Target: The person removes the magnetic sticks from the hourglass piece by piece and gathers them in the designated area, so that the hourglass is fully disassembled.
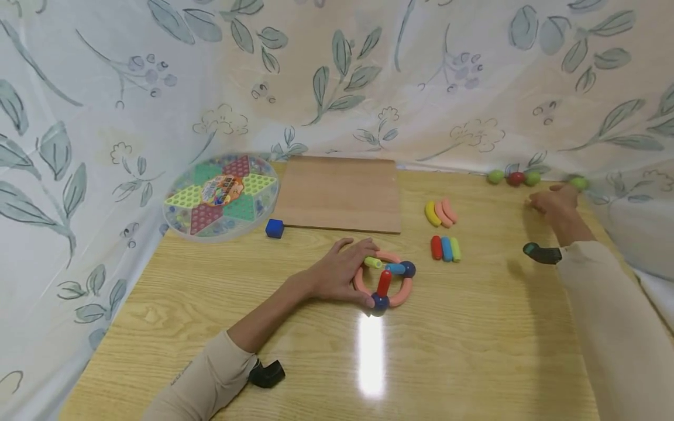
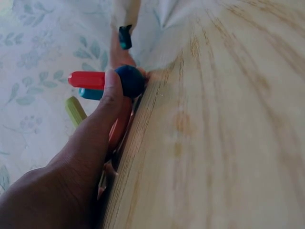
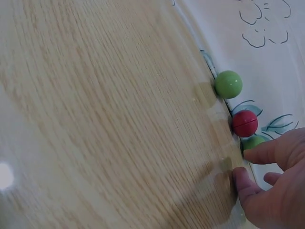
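My left hand [image 1: 344,272] holds a ring toy [image 1: 404,292] on the table, its thumb on a dark blue ball [image 1: 380,302] and its fingers at the ring's far side. The ring is made of curved pink pieces and dark blue balls. A red stick [image 2: 86,79] stands up from the near ball, with a blue stick [image 1: 395,268] and a yellow-green stick [image 1: 372,262] beside it. At the back right edge, my right hand [image 1: 559,207] reaches beside green balls [image 3: 228,84] and a red ball [image 3: 245,123], thumb and forefinger apart. One green ball [image 3: 254,141] is partly hidden behind the forefinger.
Curved yellow and pink pieces [image 1: 441,213] lie above short red, blue and yellow-green sticks [image 1: 446,249]. A wooden board [image 1: 339,193], a round Chinese checkers board [image 1: 221,197] and a blue cube [image 1: 274,228] are at the back left. Leaf-patterned cloth [image 1: 337,76] borders the table.
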A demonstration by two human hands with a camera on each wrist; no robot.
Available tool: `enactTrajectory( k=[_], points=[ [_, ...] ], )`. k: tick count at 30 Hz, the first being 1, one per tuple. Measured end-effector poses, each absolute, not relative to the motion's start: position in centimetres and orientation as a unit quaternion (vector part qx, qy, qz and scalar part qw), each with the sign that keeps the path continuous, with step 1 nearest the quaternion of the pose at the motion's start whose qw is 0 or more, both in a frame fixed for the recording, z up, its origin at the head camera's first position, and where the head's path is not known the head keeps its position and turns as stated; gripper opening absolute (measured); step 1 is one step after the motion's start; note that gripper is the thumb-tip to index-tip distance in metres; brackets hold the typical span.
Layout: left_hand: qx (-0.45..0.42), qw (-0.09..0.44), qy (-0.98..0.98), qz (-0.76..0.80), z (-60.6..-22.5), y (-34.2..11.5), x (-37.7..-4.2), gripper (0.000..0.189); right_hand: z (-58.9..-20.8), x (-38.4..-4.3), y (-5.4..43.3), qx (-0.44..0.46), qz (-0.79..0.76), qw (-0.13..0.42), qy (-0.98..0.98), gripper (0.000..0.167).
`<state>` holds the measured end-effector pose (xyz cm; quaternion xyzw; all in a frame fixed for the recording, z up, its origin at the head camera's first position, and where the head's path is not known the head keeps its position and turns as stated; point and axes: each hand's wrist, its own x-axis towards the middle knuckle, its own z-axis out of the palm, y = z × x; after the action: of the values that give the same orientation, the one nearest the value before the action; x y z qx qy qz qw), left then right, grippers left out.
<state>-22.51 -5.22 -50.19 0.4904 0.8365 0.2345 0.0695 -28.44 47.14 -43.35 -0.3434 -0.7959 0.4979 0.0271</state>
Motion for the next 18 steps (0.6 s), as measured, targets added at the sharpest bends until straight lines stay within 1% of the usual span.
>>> enactTrajectory(
  k=[2,5,8,12,13,16,18],
  points=[
    [0.491,0.073,0.837,0.231,-50.3,-5.3,-22.5,0.127,-43.5,-28.5,46.9,-0.341,0.515,0.022,-0.786,0.09],
    [0.49,0.073,0.838,0.227,-50.3,-5.4,-22.6,0.127,-43.7,-28.5,46.3,-0.324,0.488,0.008,-0.811,0.095],
    [0.49,0.069,0.838,0.231,-50.3,-5.3,-22.7,0.124,-43.9,-28.6,45.6,-0.293,0.436,0.01,-0.851,0.1],
    [0.492,0.074,0.834,0.239,-50.2,-5.2,-22.6,0.119,-44.2,-29.0,44.8,-0.286,0.433,0.032,-0.854,0.094],
    [0.491,0.075,0.834,0.238,-50.2,-5.2,-22.6,0.118,-44.2,-29.1,44.7,-0.288,0.436,0.034,-0.852,0.098],
    [0.49,0.075,0.837,0.233,-50.2,-5.1,-22.5,0.12,-44.0,-29.1,44.4,-0.304,0.454,0.021,-0.837,0.125],
    [0.49,0.073,0.837,0.23,-50.2,-5.1,-22.5,0.122,-43.9,-29.1,44.3,-0.315,0.455,0.007,-0.833,0.138]
  ],
)
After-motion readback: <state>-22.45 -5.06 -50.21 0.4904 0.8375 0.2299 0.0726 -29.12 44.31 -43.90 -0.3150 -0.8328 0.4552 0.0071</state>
